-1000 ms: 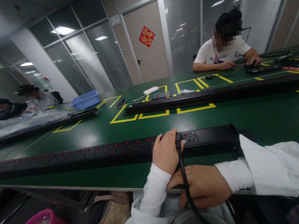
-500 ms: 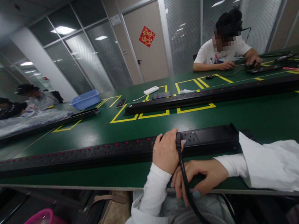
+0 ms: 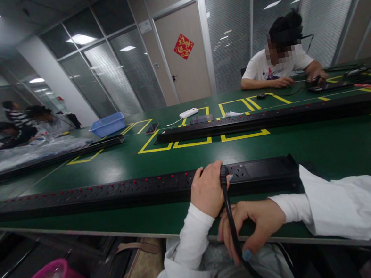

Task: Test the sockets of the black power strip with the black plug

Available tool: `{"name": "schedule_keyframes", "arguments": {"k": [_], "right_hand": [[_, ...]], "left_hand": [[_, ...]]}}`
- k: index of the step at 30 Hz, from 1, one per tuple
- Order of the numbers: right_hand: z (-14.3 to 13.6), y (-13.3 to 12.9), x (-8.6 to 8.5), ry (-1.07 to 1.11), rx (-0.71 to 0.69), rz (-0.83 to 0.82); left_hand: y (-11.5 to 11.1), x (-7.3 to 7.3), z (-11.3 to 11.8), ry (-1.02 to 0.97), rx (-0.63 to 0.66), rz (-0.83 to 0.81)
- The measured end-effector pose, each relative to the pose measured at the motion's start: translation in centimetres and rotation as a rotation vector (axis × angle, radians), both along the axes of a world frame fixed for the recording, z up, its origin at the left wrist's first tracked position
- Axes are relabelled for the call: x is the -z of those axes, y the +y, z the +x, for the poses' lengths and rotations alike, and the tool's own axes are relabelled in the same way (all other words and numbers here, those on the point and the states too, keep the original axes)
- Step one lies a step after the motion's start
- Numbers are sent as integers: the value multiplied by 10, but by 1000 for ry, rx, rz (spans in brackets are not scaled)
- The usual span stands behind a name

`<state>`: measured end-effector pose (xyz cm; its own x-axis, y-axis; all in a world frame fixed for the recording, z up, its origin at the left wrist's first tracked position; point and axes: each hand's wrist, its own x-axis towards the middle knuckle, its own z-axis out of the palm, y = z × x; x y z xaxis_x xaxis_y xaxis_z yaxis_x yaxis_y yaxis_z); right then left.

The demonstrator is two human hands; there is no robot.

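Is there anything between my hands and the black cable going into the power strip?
Nothing visible. The left hand covers the plug end on the power strip; the right hand touches the black cable directly.

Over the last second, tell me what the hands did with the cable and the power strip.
The right hand moved up from the lap to the table edge, uncurling, and now pinches the black cable with spread fingers. The left hand stayed on the plug at the long black power strip, which did not move.
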<state>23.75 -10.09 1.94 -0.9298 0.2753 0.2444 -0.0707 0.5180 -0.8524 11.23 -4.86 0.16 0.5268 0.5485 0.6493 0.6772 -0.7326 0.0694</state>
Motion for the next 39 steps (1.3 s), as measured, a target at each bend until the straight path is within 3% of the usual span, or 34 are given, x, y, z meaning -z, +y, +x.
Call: {"name": "schedule_keyframes", "arguments": {"k": [8, 16, 39], "right_hand": [[8, 0, 5, -154, -13, 113], [11, -1, 5, -305, 33, -82], [6, -6, 10, -276, 128, 0]], "left_hand": [[-2, -2, 0, 0, 5, -25], [-2, -2, -1, 4, 8, -23], [-1, -2, 0, -1, 9, -39]]}}
